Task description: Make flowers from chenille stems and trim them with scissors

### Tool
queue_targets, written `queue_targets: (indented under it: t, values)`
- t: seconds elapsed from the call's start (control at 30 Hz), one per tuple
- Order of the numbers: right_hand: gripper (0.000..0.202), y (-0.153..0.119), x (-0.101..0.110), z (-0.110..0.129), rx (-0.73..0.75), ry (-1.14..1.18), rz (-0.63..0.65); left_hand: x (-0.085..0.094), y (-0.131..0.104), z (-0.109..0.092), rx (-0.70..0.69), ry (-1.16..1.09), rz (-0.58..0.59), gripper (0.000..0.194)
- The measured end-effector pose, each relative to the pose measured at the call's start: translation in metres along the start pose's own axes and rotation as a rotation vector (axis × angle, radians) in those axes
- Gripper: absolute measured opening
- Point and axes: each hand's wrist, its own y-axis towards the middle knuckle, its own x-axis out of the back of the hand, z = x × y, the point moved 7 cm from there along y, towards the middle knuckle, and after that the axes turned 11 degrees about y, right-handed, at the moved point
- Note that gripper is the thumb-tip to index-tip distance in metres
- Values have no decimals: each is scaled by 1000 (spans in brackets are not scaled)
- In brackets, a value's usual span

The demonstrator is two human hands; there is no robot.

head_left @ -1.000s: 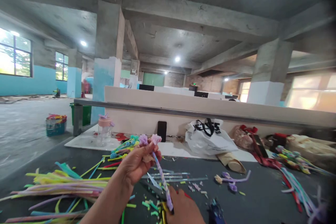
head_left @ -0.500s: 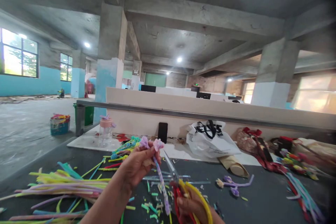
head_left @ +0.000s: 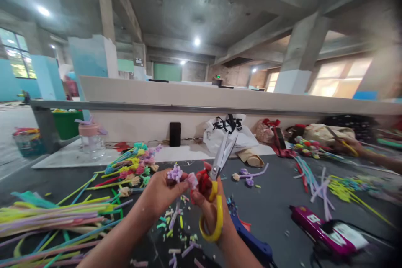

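My left hand [head_left: 163, 190] pinches a pipe-cleaner flower stem in front of me; a lilac blossom [head_left: 175, 173] sticks up above its fingers. A twisted lilac stem [head_left: 175, 213] hangs below. Beside it, a pink blossom [head_left: 192, 181] lies between both hands, touched by the fingers of my right hand [head_left: 209, 205]. That hand is closed around scissors [head_left: 215, 170] with red and yellow handles; their blades point up and away, slightly apart. Cut pipe-cleaner scraps [head_left: 188, 238] litter the dark table under my hands.
Left lie loose pipe cleaners [head_left: 56, 222], finished flowers [head_left: 138, 163] and a clear bottle [head_left: 92, 142]. A phone [head_left: 175, 134] and white bag [head_left: 230, 132] stand behind. Right are a blue glue gun [head_left: 251, 238], a magenta device [head_left: 323, 230] and another person's hand [head_left: 351, 146] with scissors.
The view has turned right and down. My right hand has come up to my left, the scissors now pointing upward and its fingers at the pink blossom.
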Motion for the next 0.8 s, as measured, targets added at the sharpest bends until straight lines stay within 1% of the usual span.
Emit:
queue_targets:
  t: [0.07,0.17,0.37,0.5,0.63,0.7,0.8]
  values:
    - [66,-1,0,4,8,2,4,-7,-2,2,6,-3,24,25]
    - [63,-1,-2,7,20,10,30,-11,-2,6,14,-20,34,24]
    - [65,-1,-5,5,13,55,40,-10,-3,13,31,-27,-37,23]
    - [62,-2,-4,5,21,20,7,-11,-4,13,30,-20,-60,21]
    - [60,0,-1,3,13,19,-17,-12,-4,11,59,-125,-63,23]
    - [61,1,3,0,3,66,-33,-14,-4,10,73,-203,-40,23]
    - [62,3,6,-7,-40,161,-34,-20,-3,11,58,-290,35,26]
